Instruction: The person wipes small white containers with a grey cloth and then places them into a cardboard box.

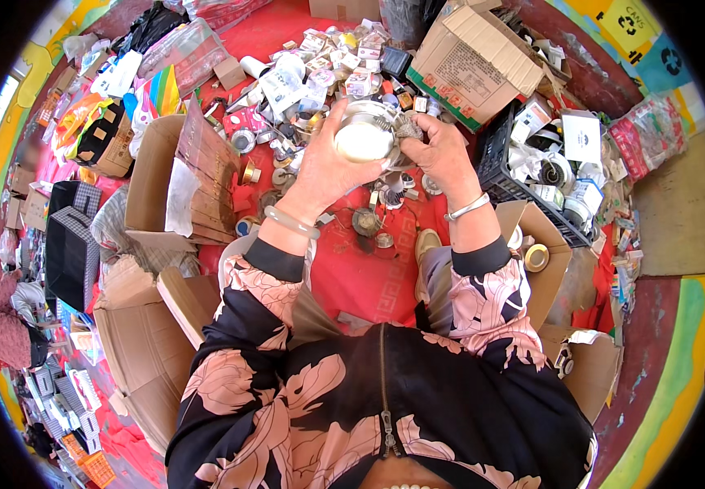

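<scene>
My left hand (321, 167) is wrapped round the side of a round downlight (364, 141) with a silvery rim and a pale disc, held up in front of me. At its right edge, my right hand (444, 159) is closed, thumb and fingers pinching a greyish, crumpled-looking part (408, 130) against the fitting. Whether that part is fixed to the downlight I cannot tell. Under my hands, several loose round metal fittings (366, 222) lie on the red floor covering (352, 281).
A heap of small boxes and lamp parts (344, 61) spreads ahead. Cardboard boxes stand at my left (152, 183) and right (548, 269). A black crate (495, 163) full of fittings is at the right, below a large tilted carton (475, 65). Black bins (71, 253) stand far left.
</scene>
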A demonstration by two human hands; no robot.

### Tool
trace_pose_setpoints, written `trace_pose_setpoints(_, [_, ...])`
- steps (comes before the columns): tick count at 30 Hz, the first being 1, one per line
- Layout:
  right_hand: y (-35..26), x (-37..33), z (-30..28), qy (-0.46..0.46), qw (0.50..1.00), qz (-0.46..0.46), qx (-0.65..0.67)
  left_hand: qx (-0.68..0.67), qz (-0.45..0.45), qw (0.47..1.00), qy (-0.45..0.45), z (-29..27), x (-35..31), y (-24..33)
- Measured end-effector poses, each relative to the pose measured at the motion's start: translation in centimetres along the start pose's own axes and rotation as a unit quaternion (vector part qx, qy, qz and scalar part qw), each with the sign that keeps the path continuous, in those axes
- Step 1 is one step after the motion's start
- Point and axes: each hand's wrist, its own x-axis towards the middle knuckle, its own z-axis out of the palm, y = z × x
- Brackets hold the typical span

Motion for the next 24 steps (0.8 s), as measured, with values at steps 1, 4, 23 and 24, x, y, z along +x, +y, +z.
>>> trace_pose_setpoints(1, [0.4, 0.0, 0.2, 0.014, 1.000, -0.018, 0.000, 0.022, 0.001, 1.000, 0.004, 0.0, 0.0, 0.6])
trace_pose_setpoints(4, [-0.3, -0.2, 0.4, 0.024, 0.999, 0.009, 0.030, 0.100, 0.016, 0.995, -0.016, -0.4, -0.1, 1.2])
trace_pose_setpoints(23, [-0.8, 0.3, -1.6, -0.016, 0.984, 0.094, 0.152, -0.162, -0.097, 0.982, -0.016, 0.0, -0.1, -0.8])
trace_pose_setpoints(24, [-0.6, 0.4, -1.7, 0.004, 0.974, 0.108, 0.199, -0.179, -0.098, 0.979, -0.013, 0.0, -0.1, -0.7])
